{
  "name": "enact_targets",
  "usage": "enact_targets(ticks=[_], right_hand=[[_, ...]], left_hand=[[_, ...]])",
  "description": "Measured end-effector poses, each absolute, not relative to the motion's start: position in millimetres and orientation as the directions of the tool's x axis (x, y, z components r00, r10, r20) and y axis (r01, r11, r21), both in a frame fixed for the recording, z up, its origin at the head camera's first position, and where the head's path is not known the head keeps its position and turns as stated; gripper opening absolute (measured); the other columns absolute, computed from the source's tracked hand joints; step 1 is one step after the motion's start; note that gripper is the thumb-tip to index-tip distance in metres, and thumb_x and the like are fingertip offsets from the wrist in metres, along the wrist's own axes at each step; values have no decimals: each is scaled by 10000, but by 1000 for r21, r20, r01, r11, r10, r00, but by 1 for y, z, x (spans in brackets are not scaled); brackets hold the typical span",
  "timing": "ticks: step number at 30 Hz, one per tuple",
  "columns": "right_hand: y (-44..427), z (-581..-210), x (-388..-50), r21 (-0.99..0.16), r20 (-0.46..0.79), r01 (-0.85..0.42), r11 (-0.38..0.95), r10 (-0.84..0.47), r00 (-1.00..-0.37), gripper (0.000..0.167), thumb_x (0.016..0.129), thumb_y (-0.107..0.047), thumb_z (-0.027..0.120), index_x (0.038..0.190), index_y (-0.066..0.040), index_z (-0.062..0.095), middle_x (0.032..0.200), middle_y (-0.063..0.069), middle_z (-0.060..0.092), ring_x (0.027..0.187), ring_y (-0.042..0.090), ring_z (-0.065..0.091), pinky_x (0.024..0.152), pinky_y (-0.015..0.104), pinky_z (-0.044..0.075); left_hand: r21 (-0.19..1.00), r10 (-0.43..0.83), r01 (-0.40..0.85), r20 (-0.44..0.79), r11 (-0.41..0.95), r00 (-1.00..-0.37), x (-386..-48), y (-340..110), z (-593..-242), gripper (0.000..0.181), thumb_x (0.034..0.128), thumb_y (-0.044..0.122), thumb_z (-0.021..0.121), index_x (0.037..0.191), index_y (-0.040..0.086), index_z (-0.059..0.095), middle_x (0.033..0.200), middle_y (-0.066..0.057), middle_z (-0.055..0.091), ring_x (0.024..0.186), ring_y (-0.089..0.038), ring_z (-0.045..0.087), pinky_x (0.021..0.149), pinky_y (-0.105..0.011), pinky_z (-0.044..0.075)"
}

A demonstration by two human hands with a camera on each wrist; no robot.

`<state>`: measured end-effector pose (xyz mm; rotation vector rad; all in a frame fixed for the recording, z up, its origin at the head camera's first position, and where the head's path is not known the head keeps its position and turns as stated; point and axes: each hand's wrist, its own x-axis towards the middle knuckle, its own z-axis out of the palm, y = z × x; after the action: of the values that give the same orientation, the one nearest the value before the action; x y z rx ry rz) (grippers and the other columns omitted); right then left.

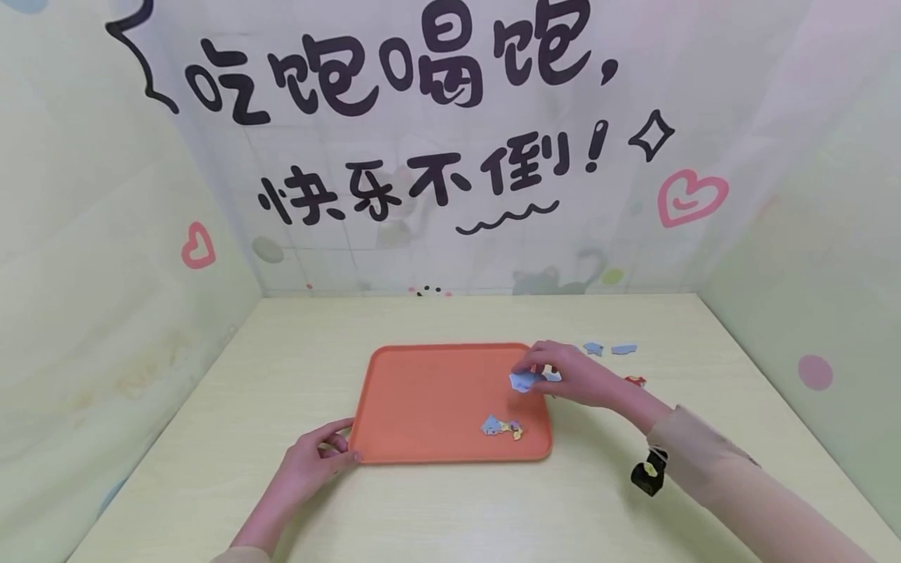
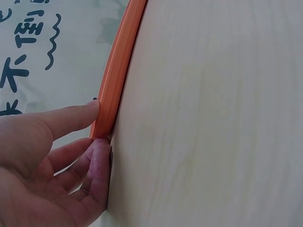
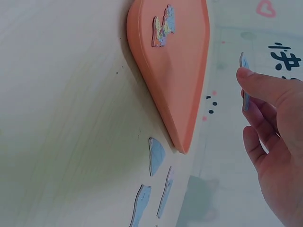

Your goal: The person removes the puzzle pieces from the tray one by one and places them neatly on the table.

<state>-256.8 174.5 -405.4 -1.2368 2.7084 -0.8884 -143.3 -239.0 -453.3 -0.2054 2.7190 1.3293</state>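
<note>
My right hand (image 1: 573, 375) pinches a light blue puzzle piece (image 1: 522, 381) between thumb and fingers, above the right side of an orange tray (image 1: 422, 407). In the right wrist view the held piece (image 3: 245, 101) is seen edge-on, apart from the tray. My left hand (image 1: 310, 463) grips the tray's near left corner; its thumb (image 2: 78, 116) lies along the outer wall in the left wrist view. On the tray, near its right front, lie joined-looking blue and yellow puzzle pieces (image 1: 492, 426); whether they interlock I cannot tell.
Right of the tray, loose light blue pieces (image 1: 623, 349) and a red piece (image 1: 636, 381) lie on the pale wooden table (image 1: 436, 508). My right forearm partly covers that area. A black wrist device (image 1: 648, 474) hangs below the right sleeve. Printed cloth walls (image 1: 394, 258) enclose the table.
</note>
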Motion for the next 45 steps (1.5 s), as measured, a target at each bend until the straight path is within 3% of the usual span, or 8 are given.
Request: enact_targets(ticks=[4,11,21,36,45], right_hand=[[183,-407,-253,-506,236,-690,517,-686,-688,316,881,-138,742,1188,-195,696,1090,-34,654,928,94,570,767,271,524],[196,-412,-246,-512,268,-669,538,-640,-720,338,857,-119,760,1186,-165,701,1117,-6,660,964,117,584,797,353,551],[210,-423,-240,-496,307,-655,570,-591,-746,308,840,-110,773,1140,-161,723,1103,-24,686,927,92,609,788,335,552],[229,-446,-235,-516,227,-586,624,-560,-797,293,856,-129,757,1141,-184,721,1105,-26,685,1012,145,615,866,296,538],[235,-458,-229,-519,196,-574,634,-565,-801,274,855,-82,745,1118,-157,729,1086,2,695,1008,193,614,849,272,533]], left_hand=[[774,-69,-161,-150,613,-986,-144,-239,-453,628,824,141,786,1399,67,544,969,-49,631,764,-124,554,577,-210,430],[766,-72,-159,-146,623,-987,-144,-239,-452,639,820,150,792,1401,60,540,969,-47,629,765,-133,548,567,-216,417],[763,-71,-151,-137,629,-988,-144,-241,-453,635,821,147,790,1398,57,542,965,-48,637,772,-137,559,574,-218,424],[767,-69,-148,-135,624,-988,-146,-240,-453,632,822,152,790,1397,58,544,962,-46,633,769,-135,563,583,-217,423],[778,-73,-166,-154,605,-985,-145,-239,-454,638,817,155,794,1399,68,545,967,-52,637,742,-121,548,581,-211,431]])
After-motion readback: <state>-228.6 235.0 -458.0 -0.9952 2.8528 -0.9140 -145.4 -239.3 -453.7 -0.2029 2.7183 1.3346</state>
